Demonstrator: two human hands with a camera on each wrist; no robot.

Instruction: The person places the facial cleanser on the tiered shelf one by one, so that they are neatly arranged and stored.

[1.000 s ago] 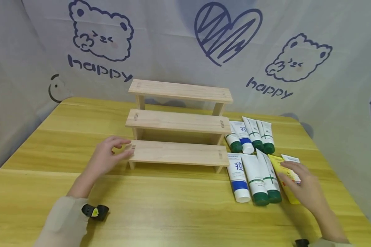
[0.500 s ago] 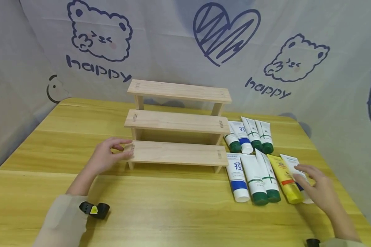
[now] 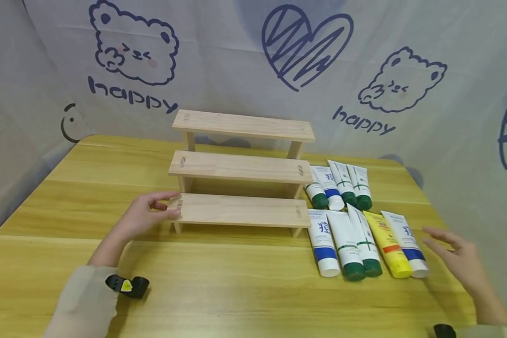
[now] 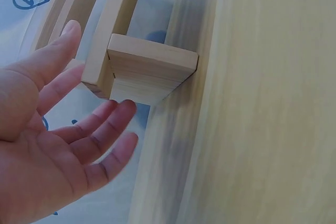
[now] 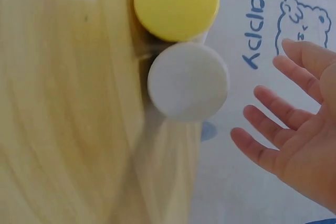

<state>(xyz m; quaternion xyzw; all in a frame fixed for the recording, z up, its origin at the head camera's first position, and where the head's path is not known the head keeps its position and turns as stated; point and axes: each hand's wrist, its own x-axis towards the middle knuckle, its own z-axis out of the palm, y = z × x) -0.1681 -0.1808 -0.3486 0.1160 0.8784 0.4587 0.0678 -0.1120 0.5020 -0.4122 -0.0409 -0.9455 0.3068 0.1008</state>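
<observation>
A three-step wooden display rack (image 3: 241,209) stands on the table. My left hand (image 3: 145,216) is at the left end of its lowest board, thumb and forefinger spread to either side of that end. The left wrist view shows this hand (image 4: 63,129) with relaxed fingers beside the board end (image 4: 97,72). My right hand (image 3: 458,258), fingers loosely extended, hovers just right of a white tube with a blue band (image 3: 405,239). Beside that tube lies a yellow tube (image 3: 388,244). In the right wrist view their white cap (image 5: 189,82) and yellow cap (image 5: 177,4) face the camera, apart from the fingers.
More white tubes lie right of the rack: a front row with green-capped tubes (image 3: 348,244) and a blue-banded tube (image 3: 323,244), and a back row (image 3: 342,180). A printed cloth (image 3: 236,56) hangs behind the wooden table (image 3: 219,286).
My right hand has moved right, off the yellow tube and past the white blue-banded one, uncovering both. My left hand stays at the rack's end. The view has shifted slightly.
</observation>
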